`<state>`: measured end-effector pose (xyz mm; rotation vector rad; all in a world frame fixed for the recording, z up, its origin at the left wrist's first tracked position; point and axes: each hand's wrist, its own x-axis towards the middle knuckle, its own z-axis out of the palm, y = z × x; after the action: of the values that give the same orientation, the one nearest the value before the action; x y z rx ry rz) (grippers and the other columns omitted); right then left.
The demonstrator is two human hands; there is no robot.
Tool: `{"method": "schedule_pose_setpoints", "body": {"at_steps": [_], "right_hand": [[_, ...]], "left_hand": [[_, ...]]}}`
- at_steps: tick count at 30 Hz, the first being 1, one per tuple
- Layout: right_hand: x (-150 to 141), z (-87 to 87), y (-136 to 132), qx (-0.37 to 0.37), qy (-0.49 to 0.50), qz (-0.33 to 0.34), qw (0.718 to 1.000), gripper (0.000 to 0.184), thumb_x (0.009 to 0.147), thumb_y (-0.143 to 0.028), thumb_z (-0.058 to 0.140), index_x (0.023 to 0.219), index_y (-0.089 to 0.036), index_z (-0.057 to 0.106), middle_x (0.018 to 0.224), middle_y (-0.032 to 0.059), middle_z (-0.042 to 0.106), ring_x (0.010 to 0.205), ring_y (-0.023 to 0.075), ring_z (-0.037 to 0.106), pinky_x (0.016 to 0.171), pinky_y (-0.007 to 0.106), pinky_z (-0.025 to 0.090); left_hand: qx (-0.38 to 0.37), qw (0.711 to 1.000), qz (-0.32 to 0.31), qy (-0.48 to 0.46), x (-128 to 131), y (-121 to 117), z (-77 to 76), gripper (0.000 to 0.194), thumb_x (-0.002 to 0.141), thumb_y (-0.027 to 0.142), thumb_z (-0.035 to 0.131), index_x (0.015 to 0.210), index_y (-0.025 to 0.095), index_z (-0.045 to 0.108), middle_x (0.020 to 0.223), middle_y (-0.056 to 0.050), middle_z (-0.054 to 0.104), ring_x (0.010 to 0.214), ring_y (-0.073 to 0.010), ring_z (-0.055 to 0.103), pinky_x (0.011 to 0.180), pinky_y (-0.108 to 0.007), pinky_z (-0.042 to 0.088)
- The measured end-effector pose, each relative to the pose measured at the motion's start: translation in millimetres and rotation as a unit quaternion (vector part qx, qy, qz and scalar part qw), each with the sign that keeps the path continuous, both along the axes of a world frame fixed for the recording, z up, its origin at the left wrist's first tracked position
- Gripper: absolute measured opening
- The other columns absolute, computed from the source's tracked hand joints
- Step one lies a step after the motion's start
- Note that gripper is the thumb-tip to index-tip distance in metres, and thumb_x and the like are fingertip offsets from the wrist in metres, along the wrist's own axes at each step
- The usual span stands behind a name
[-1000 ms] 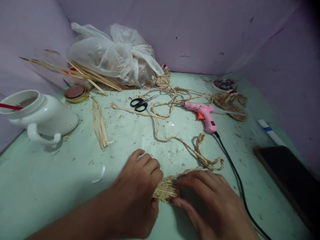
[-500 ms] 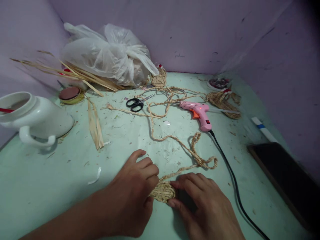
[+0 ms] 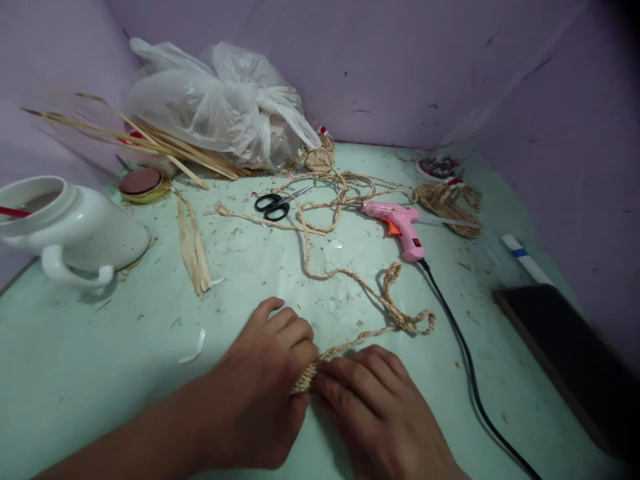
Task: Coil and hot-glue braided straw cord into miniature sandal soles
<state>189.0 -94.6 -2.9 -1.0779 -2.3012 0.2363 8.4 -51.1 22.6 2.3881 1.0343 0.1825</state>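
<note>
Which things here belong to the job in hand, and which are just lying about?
In the job:
braided piece, in left hand and right hand
braided cord leading to it
likely pink glue gun, black-handled scissors

Just lying about, it seems:
white mug
black phone
white plastic bag

The bare left hand (image 3: 273, 377) has slender fingers and rounded knuckles. Behind its wrist, the left forearm (image 3: 135, 430) is bare too, broad and smooth in outline. The right hand (image 3: 383, 417) is likewise bare, with rounded knuckles.
</note>
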Motion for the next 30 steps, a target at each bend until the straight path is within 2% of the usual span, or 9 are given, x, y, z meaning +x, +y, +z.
{"method": "schedule_pose_setpoints", "body": {"at_steps": [5, 8, 12, 18, 25, 30], "right_hand": [[-6, -4.5, -6, -0.002, -0.032, -0.002, 0.999, 0.030, 0.088, -0.004, 0.038, 0.085, -0.015, 0.067, 0.080, 0.0065, 0.069, 0.071, 0.0187, 0.055, 0.067, 0.031, 0.047], [-9, -7.0, -8, -0.021, -0.031, -0.010, 0.999, 0.030, 0.083, 0.000, 0.040, 0.078, -0.016, 0.065, 0.076, 0.0060, 0.066, 0.068, 0.0188, 0.053, 0.063, 0.030, 0.047], [-12, -9.0, -9, -0.014, -0.048, -0.014, 0.999, 0.028, 0.079, 0.002, 0.042, 0.077, -0.015, 0.063, 0.073, 0.0060, 0.064, 0.066, 0.0194, 0.053, 0.061, 0.031, 0.046], [-18, -8.2, -9, -0.029, -0.054, -0.027, 0.998, 0.026, 0.074, 0.003, 0.044, 0.071, -0.016, 0.062, 0.066, 0.0044, 0.060, 0.059, 0.0188, 0.051, 0.053, 0.031, 0.043], [-18, -9.7, -13, -0.031, -0.032, -0.044, 0.998, 0.026, 0.076, 0.002, 0.044, 0.080, -0.015, 0.064, 0.075, 0.0072, 0.064, 0.070, 0.0209, 0.055, 0.060, 0.032, 0.046], [-19, -11.2, -12, -0.060, -0.037, -0.046, 0.996, 0.026, 0.070, 0.001, 0.044, 0.075, -0.017, 0.062, 0.068, 0.0054, 0.059, 0.063, 0.0197, 0.051, 0.056, 0.032, 0.044]], "left_hand": [[0.010, 1.000, 0.006, -0.018, 2, -1, -1.0, 0.005, 0.067, 0.018, 0.058, 0.071, 0.020, 0.057, 0.079, -0.002, 0.055, 0.085, -0.0212, 0.047, 0.103, -0.048, 0.024], [0.013, 0.999, 0.007, -0.047, 4, -1, -4.2, 0.006, 0.064, 0.016, 0.058, 0.068, 0.019, 0.056, 0.075, -0.001, 0.056, 0.081, -0.0196, 0.048, 0.105, -0.047, 0.022], [0.009, 0.996, 0.002, -0.089, 6, 1, -6.7, 0.008, 0.057, 0.013, 0.058, 0.062, 0.018, 0.052, 0.069, 0.000, 0.055, 0.073, -0.0164, 0.048, 0.103, -0.045, 0.025], [0.012, 0.994, 0.003, -0.109, 7, 2, -9.9, 0.011, 0.056, 0.013, 0.057, 0.057, 0.018, 0.047, 0.064, 0.001, 0.053, 0.068, -0.0142, 0.048, 0.102, -0.043, 0.028], [0.016, 0.993, 0.021, -0.111, 5, -2, -11.9, 0.009, 0.057, 0.012, 0.057, 0.059, 0.018, 0.051, 0.067, 0.000, 0.056, 0.072, -0.0159, 0.050, 0.101, -0.043, 0.027], [0.022, 0.993, 0.014, -0.117, 6, 0, -12.3, 0.012, 0.054, 0.012, 0.057, 0.057, 0.018, 0.048, 0.064, 0.001, 0.054, 0.070, -0.0146, 0.050, 0.102, -0.042, 0.027]]}}
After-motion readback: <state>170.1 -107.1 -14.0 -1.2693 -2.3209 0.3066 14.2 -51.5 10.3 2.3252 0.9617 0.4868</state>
